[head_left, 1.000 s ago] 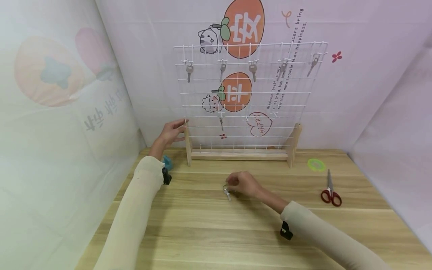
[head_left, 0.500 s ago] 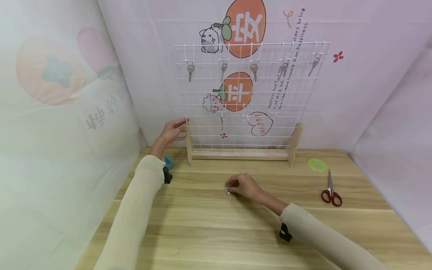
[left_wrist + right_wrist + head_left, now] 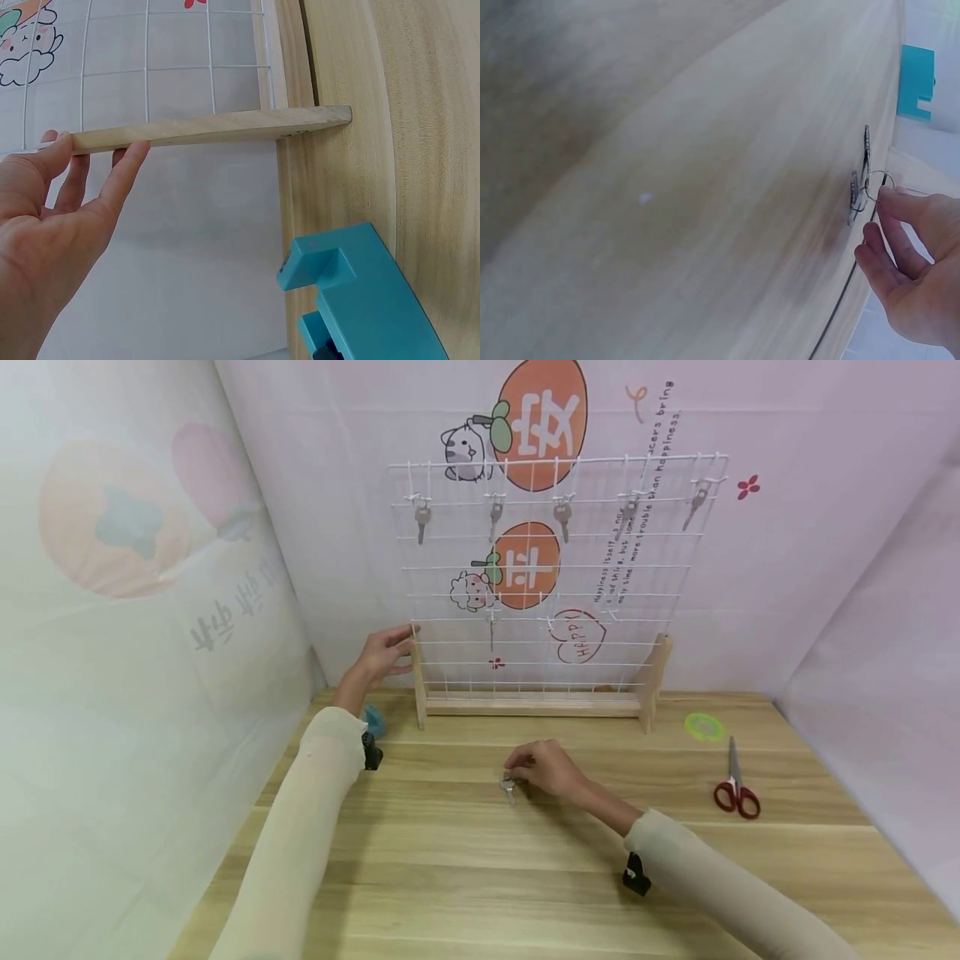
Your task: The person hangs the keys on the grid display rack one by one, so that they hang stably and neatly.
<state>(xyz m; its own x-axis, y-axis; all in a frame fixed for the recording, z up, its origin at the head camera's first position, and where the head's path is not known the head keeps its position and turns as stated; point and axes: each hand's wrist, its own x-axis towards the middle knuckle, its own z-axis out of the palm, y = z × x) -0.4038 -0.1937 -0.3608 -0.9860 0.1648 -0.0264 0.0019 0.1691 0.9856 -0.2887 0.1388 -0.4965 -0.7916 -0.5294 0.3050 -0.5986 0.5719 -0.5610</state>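
At the left side of a white wire grid rack (image 3: 528,568), my left hand (image 3: 381,653) grips the rack's wooden upright (image 3: 210,127), thumb and fingers on its end in the left wrist view. My right hand (image 3: 547,767) is low over the table, in front of the rack. Its thumb and forefinger pinch a thin metal key ring (image 3: 881,180). Keys (image 3: 866,154) hang from this ring close over the wood, side by side in the right wrist view. In the head view they show as one small silver shape, just left of the fingertips.
Several keys (image 3: 562,518) hang from hooks along the rack's upper row, and one key (image 3: 492,632) hangs lower. Red-handled scissors (image 3: 735,785) and a yellow-green ring (image 3: 704,727) lie at right on the table (image 3: 450,877). A teal tape dispenser (image 3: 367,292) stands near my left wrist.
My right hand has shifted very slightly, and the keys under its fingertips have turned so that a key's head shows more. The left hand keeps its place on the upright.
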